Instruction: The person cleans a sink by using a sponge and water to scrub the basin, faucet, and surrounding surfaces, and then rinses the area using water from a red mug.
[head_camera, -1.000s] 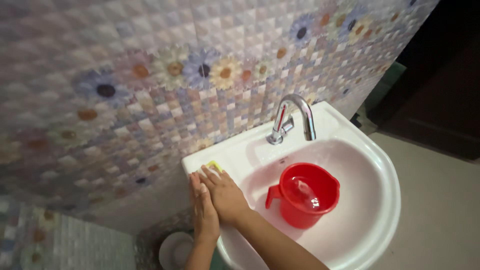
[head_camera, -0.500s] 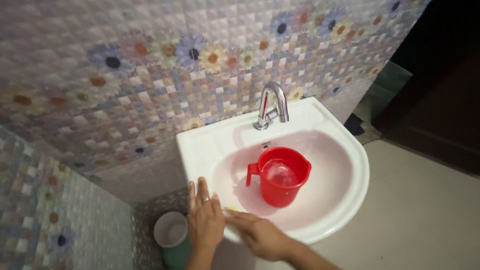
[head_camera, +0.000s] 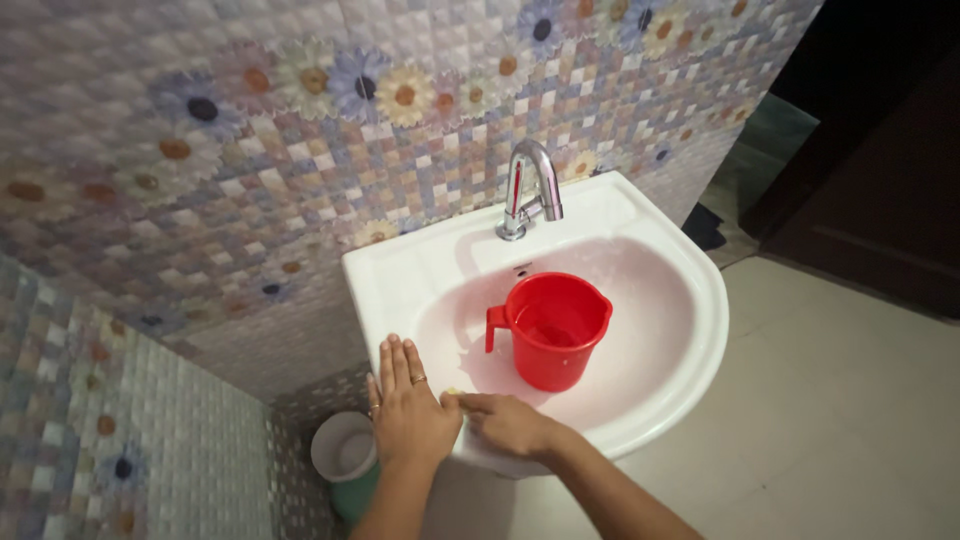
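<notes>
A white wall-mounted sink (head_camera: 690, 270) holds a red plastic jug (head_camera: 553, 328) with a little water in it, standing under a chrome tap (head_camera: 528, 187). My left hand (head_camera: 408, 408) lies flat on the sink's front-left rim, fingers together, a ring on one finger. My right hand (head_camera: 507, 421) presses on the front rim beside it, fingers curled over a small yellowish thing (head_camera: 452, 393), mostly hidden, perhaps a sponge. Both hands are apart from the jug.
A flower-patterned tiled wall (head_camera: 300, 120) runs behind the sink. A small green bucket (head_camera: 345, 455) stands on the floor below the sink's left side. Pale floor tiles (head_camera: 830, 420) lie to the right, with a dark door (head_camera: 880, 180) beyond.
My hands have slid from the sink's back-left corner down along the left rim to the front rim. The view has shifted, so the sink sits further right.
</notes>
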